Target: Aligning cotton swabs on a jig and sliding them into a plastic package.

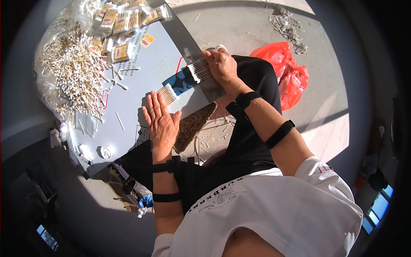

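Observation:
My left hand (pixel 162 126) lies with its fingers stretched out on the grey board (pixel 154 51). Its fingertips reach the edge of a short row of white-tipped cotton swabs (pixel 168 94). Up and to the right, my right hand (pixel 222 67) is closed over one end of a second flat row of cotton swabs (pixel 200 70), whose white tips point left. A dark blue patterned piece (pixel 180 80) lies flat between the two rows. The fingertips of my right hand are partly hidden by the hand itself.
A clear bag heaped with loose swabs (pixel 77 64) covers the board's left side. Packed swab packets (pixel 122 21) are piled at the far end. A brown container of swabs (pixel 195 124) stands below the board's near edge. A red plastic bag (pixel 287 70) sits on the floor at right.

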Action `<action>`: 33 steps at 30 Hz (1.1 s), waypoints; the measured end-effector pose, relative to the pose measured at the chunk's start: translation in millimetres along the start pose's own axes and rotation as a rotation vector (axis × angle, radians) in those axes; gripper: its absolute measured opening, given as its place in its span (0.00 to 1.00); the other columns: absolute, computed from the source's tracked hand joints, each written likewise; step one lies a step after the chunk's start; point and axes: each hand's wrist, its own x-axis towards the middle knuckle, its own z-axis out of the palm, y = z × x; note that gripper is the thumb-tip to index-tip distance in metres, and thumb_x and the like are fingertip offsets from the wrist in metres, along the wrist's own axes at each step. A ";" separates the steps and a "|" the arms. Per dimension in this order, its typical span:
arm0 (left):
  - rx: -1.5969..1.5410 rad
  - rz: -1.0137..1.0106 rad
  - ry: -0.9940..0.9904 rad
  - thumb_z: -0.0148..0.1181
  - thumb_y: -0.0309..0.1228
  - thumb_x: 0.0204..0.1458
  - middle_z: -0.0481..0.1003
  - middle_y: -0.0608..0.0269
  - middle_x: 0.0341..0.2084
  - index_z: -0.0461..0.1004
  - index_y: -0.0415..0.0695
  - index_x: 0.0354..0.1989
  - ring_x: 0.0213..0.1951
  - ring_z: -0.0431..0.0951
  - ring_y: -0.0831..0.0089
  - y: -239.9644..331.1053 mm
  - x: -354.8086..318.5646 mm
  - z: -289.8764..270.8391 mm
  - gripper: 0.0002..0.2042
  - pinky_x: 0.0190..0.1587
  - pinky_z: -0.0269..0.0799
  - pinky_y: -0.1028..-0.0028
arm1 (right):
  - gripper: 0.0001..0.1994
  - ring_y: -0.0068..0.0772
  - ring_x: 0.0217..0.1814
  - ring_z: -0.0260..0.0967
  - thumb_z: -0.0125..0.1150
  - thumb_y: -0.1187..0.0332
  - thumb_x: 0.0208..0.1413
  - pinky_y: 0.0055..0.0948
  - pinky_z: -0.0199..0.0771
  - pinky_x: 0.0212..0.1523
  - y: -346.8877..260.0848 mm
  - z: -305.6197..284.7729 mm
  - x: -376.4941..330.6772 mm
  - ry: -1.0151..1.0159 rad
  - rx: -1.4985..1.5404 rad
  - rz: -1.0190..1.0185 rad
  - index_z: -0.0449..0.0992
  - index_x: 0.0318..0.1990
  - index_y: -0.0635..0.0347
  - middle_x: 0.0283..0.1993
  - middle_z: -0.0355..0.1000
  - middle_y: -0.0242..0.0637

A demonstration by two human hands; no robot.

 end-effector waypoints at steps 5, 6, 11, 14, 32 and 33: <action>-0.005 0.004 -0.004 0.43 0.53 0.60 0.43 0.50 0.71 0.45 0.37 0.70 0.73 0.39 0.58 12.8 10.3 2.0 0.38 0.72 0.30 0.54 | 0.21 0.50 0.37 0.73 0.53 0.49 0.61 0.43 0.73 0.37 6.3 2.1 2.0 0.002 0.097 -0.015 0.80 0.31 0.57 0.32 0.74 0.45; -0.005 0.005 -0.007 0.43 0.53 0.60 0.43 0.50 0.71 0.45 0.37 0.70 0.73 0.39 0.58 16.2 12.6 2.9 0.38 0.72 0.30 0.54 | 0.21 0.51 0.37 0.73 0.53 0.49 0.61 0.43 0.73 0.37 5.8 2.0 2.1 -0.002 0.105 -0.002 0.80 0.31 0.58 0.32 0.74 0.45; -0.065 0.011 -0.008 0.41 0.54 0.61 0.42 0.51 0.72 0.42 0.38 0.71 0.73 0.38 0.58 31.9 23.0 3.6 0.38 0.72 0.29 0.54 | 0.21 0.51 0.37 0.73 0.54 0.50 0.60 0.43 0.73 0.37 2.4 0.6 0.1 0.011 0.128 0.025 0.80 0.30 0.58 0.31 0.74 0.44; -0.068 0.032 -0.035 0.38 0.55 0.62 0.41 0.51 0.72 0.40 0.39 0.72 0.73 0.37 0.58 40.8 31.4 4.1 0.38 0.71 0.29 0.53 | 0.20 0.51 0.36 0.73 0.54 0.51 0.60 0.43 0.73 0.36 0.3 0.2 -0.3 0.017 0.112 0.027 0.80 0.29 0.58 0.31 0.74 0.44; -0.095 0.048 -0.016 0.47 0.52 0.60 0.41 0.52 0.72 0.45 0.38 0.71 0.73 0.38 0.60 67.8 53.2 5.9 0.38 0.72 0.29 0.55 | 0.19 0.53 0.35 0.72 0.55 0.52 0.60 0.43 0.70 0.34 3.4 2.1 0.0 0.032 0.144 0.019 0.78 0.30 0.59 0.29 0.73 0.46; -0.096 0.048 -0.017 0.47 0.52 0.60 0.41 0.52 0.72 0.45 0.38 0.71 0.73 0.38 0.60 69.4 54.0 5.6 0.38 0.72 0.29 0.55 | 0.19 0.53 0.34 0.72 0.55 0.52 0.60 0.43 0.70 0.34 2.9 2.2 -0.1 0.031 0.141 0.023 0.78 0.29 0.59 0.29 0.73 0.46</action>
